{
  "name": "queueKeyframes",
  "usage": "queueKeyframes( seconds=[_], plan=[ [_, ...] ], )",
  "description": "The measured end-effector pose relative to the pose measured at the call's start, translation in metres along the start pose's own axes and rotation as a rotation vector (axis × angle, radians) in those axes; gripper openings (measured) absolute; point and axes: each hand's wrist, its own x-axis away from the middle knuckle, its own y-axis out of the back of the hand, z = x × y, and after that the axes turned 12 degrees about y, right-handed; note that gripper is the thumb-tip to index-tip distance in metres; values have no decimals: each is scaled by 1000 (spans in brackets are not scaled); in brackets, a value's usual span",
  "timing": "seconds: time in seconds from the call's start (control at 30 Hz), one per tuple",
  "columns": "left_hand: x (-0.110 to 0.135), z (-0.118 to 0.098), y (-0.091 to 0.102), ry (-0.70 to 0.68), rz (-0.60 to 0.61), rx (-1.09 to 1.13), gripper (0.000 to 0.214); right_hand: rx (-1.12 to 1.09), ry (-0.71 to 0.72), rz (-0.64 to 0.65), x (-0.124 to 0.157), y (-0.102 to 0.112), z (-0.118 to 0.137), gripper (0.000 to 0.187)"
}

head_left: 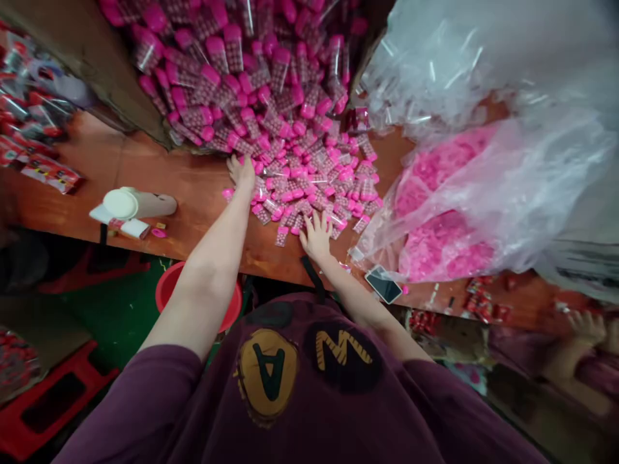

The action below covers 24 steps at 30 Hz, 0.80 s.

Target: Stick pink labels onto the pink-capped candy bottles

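A heap of small clear bottles (309, 171) with pink caps, filled with small round pieces, spreads over the wooden table. It spills out of an open cardboard box (140, 113) full of the same bottles. At the heap's left edge, my left hand (243, 174) rests against bottles with its fingers apart. My right hand (318, 238) lies at the near edge, fingers spread over bottles. Neither hand appears to grip one, though what is under the fingers is partly hidden. One loose bottle (281, 236) lies just left of my right hand.
To the right sit a clear plastic bag (522, 187) of pink caps and a phone (383, 284). A pale cup-like container (145, 203) lies on the left, near red packets (51, 173). Below are a red basin (167, 283) and stool (53, 399). Another person's hand (587, 327) shows far right.
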Motion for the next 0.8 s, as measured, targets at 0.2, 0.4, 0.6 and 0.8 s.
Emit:
queueKeyframes(
  seconds=[0.2,0.4,0.6,0.8],
  plan=[
    [50,10,-7,187,125,18,66,30,72,31,41,-7,13,58],
    [80,43,-5,-22,210,34,67,-298,-98,257,157,-34,28,46],
    [181,83,-15,-288,44,-76,67,-388,-567,331,237,-66,0,28],
    [327,108,-50,-642,736,-305,49,-417,-874,333,253,-86,-23,36]
  ],
)
